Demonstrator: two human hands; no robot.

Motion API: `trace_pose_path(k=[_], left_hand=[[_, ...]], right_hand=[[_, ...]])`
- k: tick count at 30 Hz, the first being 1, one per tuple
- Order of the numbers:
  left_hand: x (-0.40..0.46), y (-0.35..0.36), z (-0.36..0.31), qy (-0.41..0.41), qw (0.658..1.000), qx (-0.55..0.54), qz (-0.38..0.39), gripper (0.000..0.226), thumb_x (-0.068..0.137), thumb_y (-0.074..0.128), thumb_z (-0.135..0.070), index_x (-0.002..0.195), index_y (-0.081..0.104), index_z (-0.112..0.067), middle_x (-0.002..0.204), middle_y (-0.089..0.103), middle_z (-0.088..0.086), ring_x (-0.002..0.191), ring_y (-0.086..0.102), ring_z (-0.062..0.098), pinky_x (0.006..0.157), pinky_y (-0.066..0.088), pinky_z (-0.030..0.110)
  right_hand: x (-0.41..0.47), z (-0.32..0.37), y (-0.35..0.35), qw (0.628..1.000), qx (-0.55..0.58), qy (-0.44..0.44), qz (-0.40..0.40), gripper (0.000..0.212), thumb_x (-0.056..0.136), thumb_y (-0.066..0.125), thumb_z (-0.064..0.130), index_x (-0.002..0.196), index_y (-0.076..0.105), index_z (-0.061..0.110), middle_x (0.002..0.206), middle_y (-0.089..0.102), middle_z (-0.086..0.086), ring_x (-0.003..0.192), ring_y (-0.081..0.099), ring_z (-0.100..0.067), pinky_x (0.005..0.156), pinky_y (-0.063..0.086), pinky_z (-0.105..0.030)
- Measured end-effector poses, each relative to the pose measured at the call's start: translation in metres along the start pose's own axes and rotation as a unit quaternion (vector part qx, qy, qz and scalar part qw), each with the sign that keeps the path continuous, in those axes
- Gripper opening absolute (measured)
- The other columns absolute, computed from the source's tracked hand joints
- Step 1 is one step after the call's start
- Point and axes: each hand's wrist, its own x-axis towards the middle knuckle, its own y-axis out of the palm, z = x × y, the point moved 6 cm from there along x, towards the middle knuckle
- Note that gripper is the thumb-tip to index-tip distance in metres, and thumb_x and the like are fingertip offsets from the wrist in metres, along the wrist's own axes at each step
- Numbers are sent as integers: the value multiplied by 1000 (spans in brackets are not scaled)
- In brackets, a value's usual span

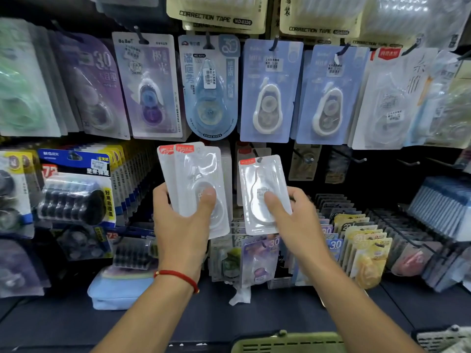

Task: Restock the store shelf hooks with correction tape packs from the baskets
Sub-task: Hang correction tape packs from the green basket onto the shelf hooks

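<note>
Before the pegboard display, both hands are loaded with clear correction tape packs that are not yet hung. The left hand, with a red cord bracelet at the wrist, grips a small stack of packs, at least two by the red header tabs showing at the top, thumb pressed over the front blister. The right hand pinches a single pack, held upright just beside the stack and not touching it.

The upper row of hooks already carries hanging packs, among them matching clear packs with red tabs at the upper right. Lower right, several bare hooks stick out of the dark panel, so I judge the restocking partly done, with at least these packs in hand left to hang. A green basket sits at the bottom edge; its contents are out of view.
</note>
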Motion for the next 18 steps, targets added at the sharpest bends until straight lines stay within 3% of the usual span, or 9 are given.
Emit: trace_pose_path(k=[2,4,6,8,10,13,16,18], left_hand=[[-2,4,0,5,1000,5,13,45,80,89,-33,109,55,-40,108,71,-12,92,70,-3,75,56,20],[-5,10,1,0,1000,-2,31,48,77,90,-30,109,56,-38,106,72,-12,92,70,-3,69,57,14],[-8,17,2,-7,999,-12,52,49,75,92,-30,109,57,-37,102,73,-15,92,71,-2,70,55,12],[-12,24,4,-15,997,-19,74,53,69,93,-37,109,59,-35,103,73,-18,92,72,-1,70,57,14],[-16,30,7,-32,994,-27,97,60,62,92,-44,111,59,-32,102,73,-16,92,73,3,69,59,18],[-22,36,11,-60,991,-46,113,65,62,92,-45,115,59,-28,103,75,-11,93,75,7,70,61,22],[-23,39,10,-67,989,-61,114,56,71,88,-44,117,61,-26,102,77,-13,92,76,7,69,58,17],[-20,39,13,-80,989,-61,106,35,86,80,-40,114,62,-28,101,77,-12,92,76,10,68,59,21]], right_hand=[[-1,-7,3,987,-158,9,30,58,99,54,62,143,48,24,133,63,5,123,62,-19,98,53,-45],[-5,-10,2,970,-243,-6,23,65,101,50,60,153,39,22,147,51,0,132,52,-20,107,47,-46],[-7,-5,0,987,-156,-28,21,44,102,56,51,139,54,28,131,63,10,117,60,-6,103,51,-42],[-10,-2,7,996,-45,-19,77,21,102,62,44,118,67,33,110,73,15,104,67,1,101,55,-39],[-15,2,14,991,-14,-25,128,20,100,63,47,109,72,32,104,77,13,101,71,-9,98,57,-44],[-20,2,17,991,-2,-40,130,19,99,63,47,97,73,31,89,75,13,89,70,-12,88,58,-46],[-20,0,13,994,27,-47,90,13,102,64,34,97,73,25,81,73,16,77,65,-1,72,52,-22],[-18,-1,9,997,49,-38,54,12,104,63,28,100,72,21,85,76,13,77,68,-1,69,49,-16]])
